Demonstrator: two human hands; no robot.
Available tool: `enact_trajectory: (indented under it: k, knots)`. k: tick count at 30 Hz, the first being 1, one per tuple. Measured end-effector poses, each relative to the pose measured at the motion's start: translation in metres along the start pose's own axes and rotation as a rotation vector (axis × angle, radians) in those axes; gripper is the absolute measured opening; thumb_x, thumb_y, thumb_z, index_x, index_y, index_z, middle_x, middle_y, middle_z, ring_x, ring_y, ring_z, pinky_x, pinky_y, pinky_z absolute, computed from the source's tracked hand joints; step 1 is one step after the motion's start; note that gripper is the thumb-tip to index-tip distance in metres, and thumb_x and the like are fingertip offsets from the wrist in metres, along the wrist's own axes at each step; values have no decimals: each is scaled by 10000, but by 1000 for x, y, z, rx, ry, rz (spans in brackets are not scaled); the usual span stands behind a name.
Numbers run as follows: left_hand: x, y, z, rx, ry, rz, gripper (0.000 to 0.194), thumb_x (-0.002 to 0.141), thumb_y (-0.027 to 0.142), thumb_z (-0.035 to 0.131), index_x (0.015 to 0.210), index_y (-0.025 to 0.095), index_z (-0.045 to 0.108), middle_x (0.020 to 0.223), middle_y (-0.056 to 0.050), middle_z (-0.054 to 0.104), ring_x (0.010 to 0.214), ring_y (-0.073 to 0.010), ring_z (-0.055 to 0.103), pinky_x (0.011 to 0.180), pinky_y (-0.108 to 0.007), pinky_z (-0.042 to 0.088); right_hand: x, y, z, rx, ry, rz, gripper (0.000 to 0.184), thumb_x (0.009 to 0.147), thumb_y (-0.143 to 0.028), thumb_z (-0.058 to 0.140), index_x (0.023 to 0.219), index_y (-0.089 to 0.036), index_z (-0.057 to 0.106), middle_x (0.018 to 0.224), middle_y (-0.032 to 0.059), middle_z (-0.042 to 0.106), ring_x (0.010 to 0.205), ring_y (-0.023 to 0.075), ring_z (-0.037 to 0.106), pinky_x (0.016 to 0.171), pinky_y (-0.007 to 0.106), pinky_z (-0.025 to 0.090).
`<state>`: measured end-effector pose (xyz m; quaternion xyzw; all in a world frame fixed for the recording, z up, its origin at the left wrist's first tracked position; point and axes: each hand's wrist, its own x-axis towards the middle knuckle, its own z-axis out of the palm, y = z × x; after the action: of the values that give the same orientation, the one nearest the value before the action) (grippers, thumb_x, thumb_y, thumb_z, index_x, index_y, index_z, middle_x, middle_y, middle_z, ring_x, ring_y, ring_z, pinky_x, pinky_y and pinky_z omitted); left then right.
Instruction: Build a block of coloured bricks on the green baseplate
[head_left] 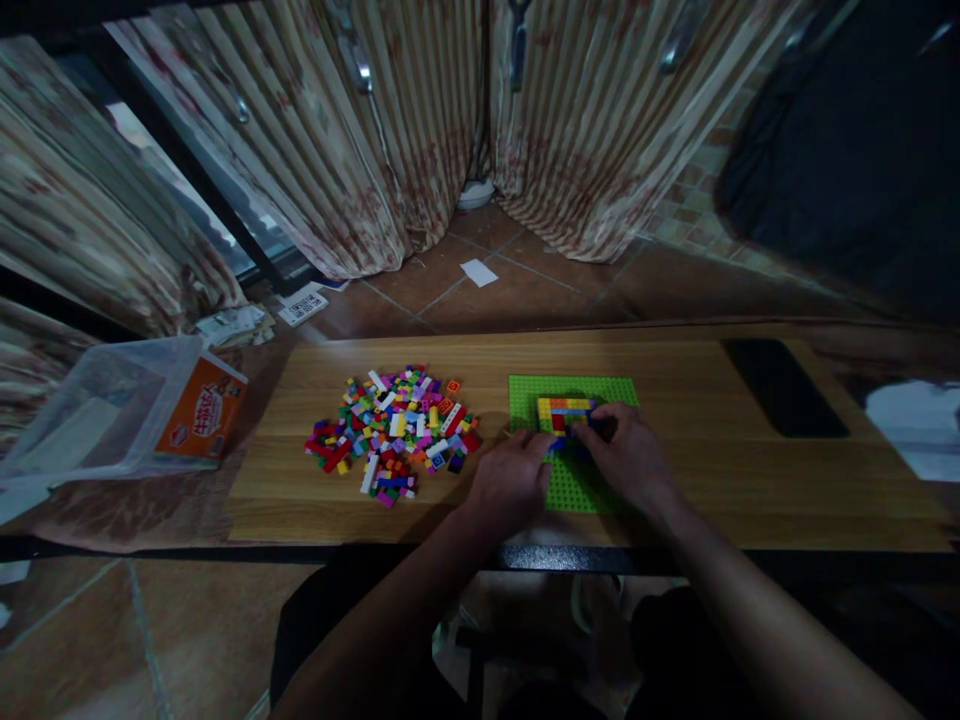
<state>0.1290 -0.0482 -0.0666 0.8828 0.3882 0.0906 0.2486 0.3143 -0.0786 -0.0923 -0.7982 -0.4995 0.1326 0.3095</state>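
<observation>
A green studded baseplate (pixel 574 495) lies on the wooden table, with a small rectangular build of yellow, orange, red and blue toy bricks (pixel 566 406) on it. My left hand (pixel 512 470) rests at the build's left front corner, its fingers bent together against the bricks. On the other side, my right hand (pixel 626 450) has its thumb and fingers closed at the build's right edge. Whatever small piece may be between the fingers of either hand is hidden or too small to name. Left of the plate spreads a pile of loose multicoloured bricks (pixel 397 425).
The long wooden table (pixel 697 500) carries a dark flat panel (pixel 784 388) at its right. A clear plastic bin (pixel 112 400) with an orange label stands beyond the table's left end. Curtains (pixel 420 130) hang behind, and papers (pixel 478 272) lie on the tiled floor.
</observation>
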Motion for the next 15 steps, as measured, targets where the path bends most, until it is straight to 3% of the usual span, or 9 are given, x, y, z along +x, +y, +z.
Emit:
enact_trajectory:
  k: [9,15]
  knots:
    - [-3,-1,7,24,39,33,378,904,232,482,1280,197,515,1125,-63,622,1003,-199,608,882,-317,515,9,7,5,55,-44,-6,283,726,-482,632,782,-210,581,830,68,639,780,234,596,728,387,471]
    - [-1,0,0,12,-16,3,380,897,238,471,1270,190,526,1132,-77,616,1005,-207,609,891,-336,512,15,7,4,105,-85,-45,284,694,-480,643,758,-211,577,807,51,637,773,217,595,742,385,477]
